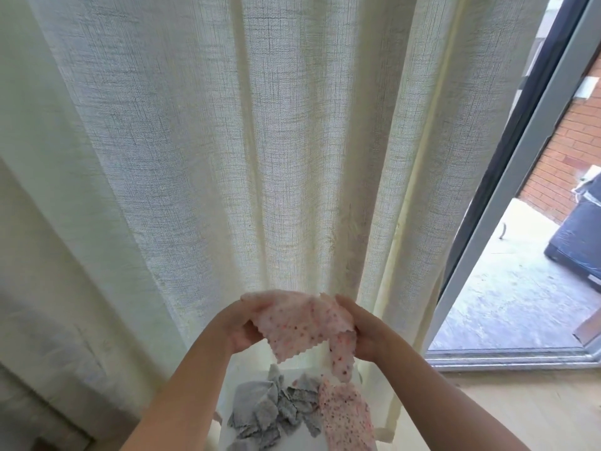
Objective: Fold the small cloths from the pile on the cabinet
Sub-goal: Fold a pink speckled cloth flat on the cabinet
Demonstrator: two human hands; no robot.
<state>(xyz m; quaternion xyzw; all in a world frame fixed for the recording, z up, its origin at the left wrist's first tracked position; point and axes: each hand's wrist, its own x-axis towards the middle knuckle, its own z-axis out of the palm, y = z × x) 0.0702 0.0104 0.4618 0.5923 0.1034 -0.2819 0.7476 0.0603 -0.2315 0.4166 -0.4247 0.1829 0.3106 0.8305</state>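
Head view, looking fwd & down. Both forearms reach up from the lower edge and meet at centre, in front of a cream, loosely woven sheer curtain point(260, 141) hanging in vertical folds.

(a) L hand point(240, 323): fingers curled round the left edge of a small pale-pink cloth w/ red and dark speckles and a zigzag-cut edge point(305, 323); fingertips lie over its upper corner.

(b) R hand point(367, 333): fingers bent, gripping the same cloth at its right edge. Thumb position can't be made out.

(c) Held cloth: raised in the air between the two hands, above the cabinet and apart from the pile. It is crumpled, not flat; one corner sags at centre, and a narrow part droops below the R hand, its tip ending just above the pile.

(d) White cabinet top point(300, 437), bottom centre, partly behind the arms. On it: a heap of rumpled grey cloths w/ zigzag edges point(273, 408), and touching its right side a second pink speckled cloth point(344, 415), lying loose and unfolded.

(e) Right of frame: grey sliding-door frame point(520, 177), open onto a pale concrete patio point(507, 304). Beyond it are a red brick wall point(566, 157) and a bulky object under a dark blue cover point(579, 242). Light wood floor point(520, 411) indoors, lower right.
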